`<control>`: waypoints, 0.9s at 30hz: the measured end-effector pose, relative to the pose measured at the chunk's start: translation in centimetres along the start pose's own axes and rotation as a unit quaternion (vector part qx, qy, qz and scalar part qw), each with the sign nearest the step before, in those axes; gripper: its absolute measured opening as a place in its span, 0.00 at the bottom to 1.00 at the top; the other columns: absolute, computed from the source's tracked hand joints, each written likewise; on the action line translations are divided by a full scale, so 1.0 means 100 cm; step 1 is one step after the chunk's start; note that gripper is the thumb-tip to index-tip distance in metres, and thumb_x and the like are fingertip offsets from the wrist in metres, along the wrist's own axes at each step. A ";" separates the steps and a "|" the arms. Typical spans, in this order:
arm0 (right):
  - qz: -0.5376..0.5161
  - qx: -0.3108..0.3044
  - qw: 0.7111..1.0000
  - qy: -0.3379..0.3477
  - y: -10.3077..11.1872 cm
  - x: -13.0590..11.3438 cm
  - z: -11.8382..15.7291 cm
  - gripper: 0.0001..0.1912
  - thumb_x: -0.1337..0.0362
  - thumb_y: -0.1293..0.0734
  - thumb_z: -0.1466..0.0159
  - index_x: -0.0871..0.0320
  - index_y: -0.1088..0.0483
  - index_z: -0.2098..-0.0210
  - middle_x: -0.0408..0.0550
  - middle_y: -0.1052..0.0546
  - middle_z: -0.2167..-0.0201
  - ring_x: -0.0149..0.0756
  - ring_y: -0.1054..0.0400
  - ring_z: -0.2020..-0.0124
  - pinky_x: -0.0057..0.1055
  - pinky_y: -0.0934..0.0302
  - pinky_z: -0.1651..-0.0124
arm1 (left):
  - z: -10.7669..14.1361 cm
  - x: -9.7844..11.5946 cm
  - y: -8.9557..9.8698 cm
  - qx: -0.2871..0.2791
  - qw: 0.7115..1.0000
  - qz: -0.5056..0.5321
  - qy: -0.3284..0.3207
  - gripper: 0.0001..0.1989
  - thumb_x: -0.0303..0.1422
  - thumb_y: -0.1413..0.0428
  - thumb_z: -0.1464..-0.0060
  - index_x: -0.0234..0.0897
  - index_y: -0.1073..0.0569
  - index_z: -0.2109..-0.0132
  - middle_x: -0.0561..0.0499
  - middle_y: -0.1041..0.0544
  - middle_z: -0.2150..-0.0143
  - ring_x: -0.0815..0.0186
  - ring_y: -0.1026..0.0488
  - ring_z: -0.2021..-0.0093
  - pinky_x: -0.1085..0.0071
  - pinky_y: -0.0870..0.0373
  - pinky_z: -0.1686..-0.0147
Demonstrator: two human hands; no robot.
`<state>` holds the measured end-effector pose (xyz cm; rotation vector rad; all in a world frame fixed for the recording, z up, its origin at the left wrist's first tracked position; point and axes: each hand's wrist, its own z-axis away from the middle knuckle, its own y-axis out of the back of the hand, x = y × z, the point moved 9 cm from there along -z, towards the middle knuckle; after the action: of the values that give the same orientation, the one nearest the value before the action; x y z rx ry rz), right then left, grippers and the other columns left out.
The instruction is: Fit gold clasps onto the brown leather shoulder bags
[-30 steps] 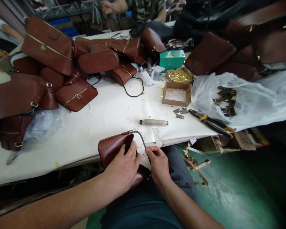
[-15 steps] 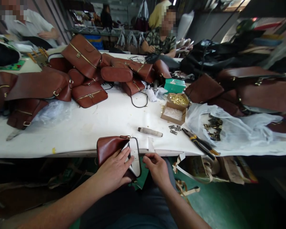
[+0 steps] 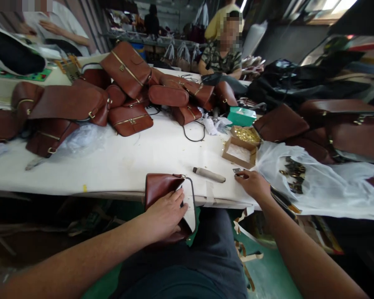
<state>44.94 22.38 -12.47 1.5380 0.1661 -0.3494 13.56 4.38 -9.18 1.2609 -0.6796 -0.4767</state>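
Observation:
A brown leather bag [image 3: 158,182] lies at the table's front edge, partly over my lap, its side open on a pale lining [image 3: 189,207]. My left hand [image 3: 166,214] rests over this opening, fingers bent into it and gripping the bag. Out to the right, my right hand [image 3: 255,182] is at the tabletop, its fingertips pinched together at a small grey metal plate [image 3: 236,170]. The other plates there are hidden under that hand. Between the hands lies a stick-like tool [image 3: 210,174] with a dark end.
Brown bags [image 3: 131,120] are piled along the back and left, more [image 3: 358,133] at right. A cardboard box [image 3: 239,151] and a tray of gold bits [image 3: 246,133] stand near a plastic bag [image 3: 318,178] of metal fittings. Pliers [image 3: 283,201] lie behind my right wrist. A person [image 3: 221,58] sits opposite.
My right hand has moved from beside the bag out to the right, onto the metal plates. My left hand stays on the bag. The view has shifted slightly.

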 end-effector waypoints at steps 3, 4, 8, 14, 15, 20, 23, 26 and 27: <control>-0.014 -0.010 1.000 0.005 0.005 0.000 -0.005 0.10 0.55 0.27 0.43 0.55 0.19 0.67 0.54 0.18 0.67 0.47 0.27 0.67 0.39 0.38 0.64 | 0.004 -0.001 -0.001 0.011 1.000 -0.014 -0.003 0.33 0.43 0.36 0.40 0.26 0.29 0.35 0.23 0.36 0.28 0.40 0.42 0.25 0.51 0.42 0.28; -0.048 -0.004 0.999 0.003 0.008 -0.002 -0.002 0.11 0.55 0.26 0.43 0.56 0.20 0.69 0.54 0.18 0.69 0.46 0.27 0.69 0.39 0.37 0.66 | 0.005 -0.002 -0.001 0.016 1.000 -0.018 -0.003 0.33 0.44 0.37 0.40 0.26 0.29 0.35 0.23 0.36 0.28 0.41 0.42 0.25 0.51 0.42 0.28; -0.339 0.001 0.941 -0.024 0.003 -0.041 0.052 0.21 0.49 0.23 0.44 0.57 0.23 0.60 0.50 0.19 0.70 0.39 0.27 0.71 0.36 0.31 0.68 | 0.008 -0.002 0.001 0.039 0.999 -0.034 -0.009 0.32 0.43 0.36 0.41 0.26 0.28 0.36 0.24 0.35 0.29 0.42 0.41 0.25 0.53 0.42 0.29; -0.515 -0.173 0.839 -0.026 -0.075 -0.147 0.144 0.23 0.50 0.22 0.44 0.57 0.21 0.56 0.49 0.17 0.66 0.40 0.24 0.66 0.34 0.28 0.64 | 0.007 -0.002 0.000 0.050 0.998 -0.046 -0.010 0.32 0.42 0.37 0.40 0.26 0.29 0.35 0.27 0.33 0.30 0.45 0.39 0.27 0.55 0.43 0.29; -0.499 -0.175 0.849 -0.018 -0.081 -0.153 0.148 0.21 0.50 0.23 0.44 0.58 0.20 0.57 0.49 0.17 0.66 0.39 0.24 0.67 0.34 0.29 0.64 | 0.007 -0.002 -0.001 0.051 0.998 -0.044 -0.011 0.32 0.42 0.37 0.40 0.26 0.29 0.35 0.27 0.33 0.29 0.46 0.39 0.27 0.56 0.44 0.29; -0.391 -0.176 0.902 0.051 -0.083 -0.160 0.145 0.15 0.55 0.28 0.38 0.55 0.18 0.56 0.48 0.16 0.64 0.41 0.23 0.64 0.35 0.31 0.59 | 0.008 -0.004 -0.005 0.053 0.998 -0.031 -0.010 0.34 0.43 0.37 0.41 0.26 0.30 0.35 0.28 0.35 0.28 0.46 0.40 0.26 0.57 0.46 0.28; -0.349 -0.214 0.908 0.092 -0.081 -0.166 0.144 0.13 0.57 0.30 0.37 0.54 0.17 0.56 0.45 0.15 0.64 0.41 0.22 0.63 0.35 0.30 0.58 | 0.007 -0.005 -0.006 0.048 0.998 -0.026 -0.007 0.33 0.43 0.38 0.40 0.25 0.31 0.35 0.29 0.33 0.29 0.46 0.38 0.27 0.58 0.46 0.28; -0.311 -0.202 0.920 0.128 -0.076 -0.173 0.144 0.11 0.61 0.31 0.35 0.52 0.17 0.57 0.44 0.15 0.63 0.42 0.22 0.61 0.36 0.31 0.53 | 0.007 -0.005 -0.005 0.044 0.999 -0.031 -0.008 0.32 0.41 0.40 0.38 0.23 0.31 0.35 0.28 0.32 0.30 0.47 0.37 0.28 0.58 0.48 0.28; -0.302 -0.192 0.923 0.145 -0.073 -0.176 0.144 0.11 0.62 0.32 0.35 0.52 0.17 0.58 0.45 0.15 0.61 0.42 0.22 0.59 0.36 0.32 0.51 | 0.007 -0.004 -0.004 0.043 0.999 -0.032 -0.008 0.31 0.41 0.40 0.37 0.23 0.32 0.35 0.28 0.32 0.30 0.47 0.37 0.28 0.58 0.48 0.28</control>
<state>24.45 10.14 -13.28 1.1101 0.9034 -0.5345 12.80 4.10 -9.59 1.3637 -0.6805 -0.5151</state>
